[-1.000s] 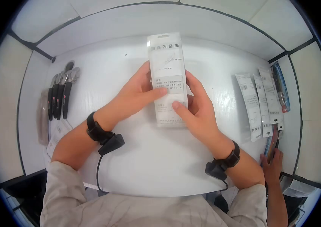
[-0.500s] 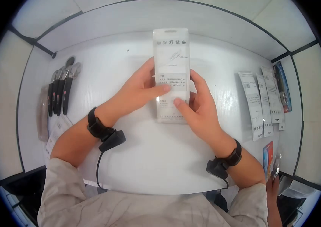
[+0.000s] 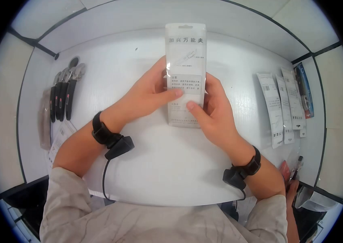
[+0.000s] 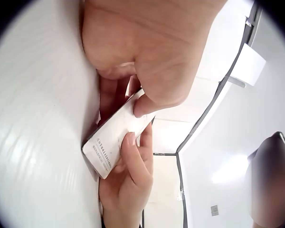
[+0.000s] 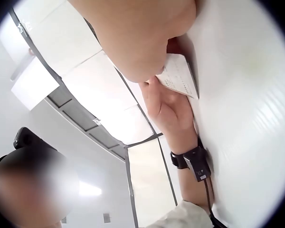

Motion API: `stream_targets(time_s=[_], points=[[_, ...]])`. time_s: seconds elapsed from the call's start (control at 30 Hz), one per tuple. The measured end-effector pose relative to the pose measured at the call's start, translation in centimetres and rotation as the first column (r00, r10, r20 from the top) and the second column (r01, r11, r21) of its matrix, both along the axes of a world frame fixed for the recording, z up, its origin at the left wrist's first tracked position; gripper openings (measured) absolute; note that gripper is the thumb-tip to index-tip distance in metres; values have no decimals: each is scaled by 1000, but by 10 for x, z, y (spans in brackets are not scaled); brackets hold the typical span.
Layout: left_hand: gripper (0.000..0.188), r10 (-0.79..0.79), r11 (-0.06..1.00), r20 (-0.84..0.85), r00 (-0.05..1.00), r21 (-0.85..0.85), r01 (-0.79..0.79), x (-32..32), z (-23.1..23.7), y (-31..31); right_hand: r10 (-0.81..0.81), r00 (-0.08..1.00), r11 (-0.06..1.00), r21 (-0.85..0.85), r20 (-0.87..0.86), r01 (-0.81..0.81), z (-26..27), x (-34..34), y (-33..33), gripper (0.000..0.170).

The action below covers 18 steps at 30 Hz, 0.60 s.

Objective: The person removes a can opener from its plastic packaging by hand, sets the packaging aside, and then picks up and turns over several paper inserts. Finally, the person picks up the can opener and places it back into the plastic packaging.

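A tall white printed package (image 3: 186, 56), with a hang hole at its top and a line drawing on its face, stands out over the white table. On its left side my left hand (image 3: 149, 95) grips it, thumb across the printed face and fingers behind. The right hand (image 3: 218, 115) grips the opposite edge, its thumb lower on the face. In the left wrist view the package (image 4: 109, 145) is tilted, its lower end close to the table. The right wrist view shows just one corner of the package (image 5: 179, 76); the hand covers the rest.
At the left lie several black-handled tools (image 3: 61, 97) with metal heads, beside clear plastic packaging (image 3: 45, 117) and a printed sheet (image 3: 63, 137). Several white packages (image 3: 271, 109) and a blue pack (image 3: 305, 91) line the right wall. Another person's hand (image 3: 292, 188) is near a red item (image 3: 285, 171).
The package and both hands have shifted slightly up and right in the view, the grip unchanged. At the lower right, another person's hand has drawn back toward the table's edge with a red-and-blue pack.
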<state>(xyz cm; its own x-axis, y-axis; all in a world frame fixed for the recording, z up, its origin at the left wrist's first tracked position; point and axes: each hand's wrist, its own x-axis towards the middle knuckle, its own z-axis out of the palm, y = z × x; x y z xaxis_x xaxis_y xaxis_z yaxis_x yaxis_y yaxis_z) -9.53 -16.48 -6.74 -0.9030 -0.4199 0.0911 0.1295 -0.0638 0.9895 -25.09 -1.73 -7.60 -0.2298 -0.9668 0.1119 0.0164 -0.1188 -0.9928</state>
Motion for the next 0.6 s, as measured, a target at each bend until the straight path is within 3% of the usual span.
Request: stream_targets(time_s=[0.6], points=[[69,-2,1000,35,999,-4,2,1,0,-1,-17,999,1000,12,-31,17,2,1,0,55]])
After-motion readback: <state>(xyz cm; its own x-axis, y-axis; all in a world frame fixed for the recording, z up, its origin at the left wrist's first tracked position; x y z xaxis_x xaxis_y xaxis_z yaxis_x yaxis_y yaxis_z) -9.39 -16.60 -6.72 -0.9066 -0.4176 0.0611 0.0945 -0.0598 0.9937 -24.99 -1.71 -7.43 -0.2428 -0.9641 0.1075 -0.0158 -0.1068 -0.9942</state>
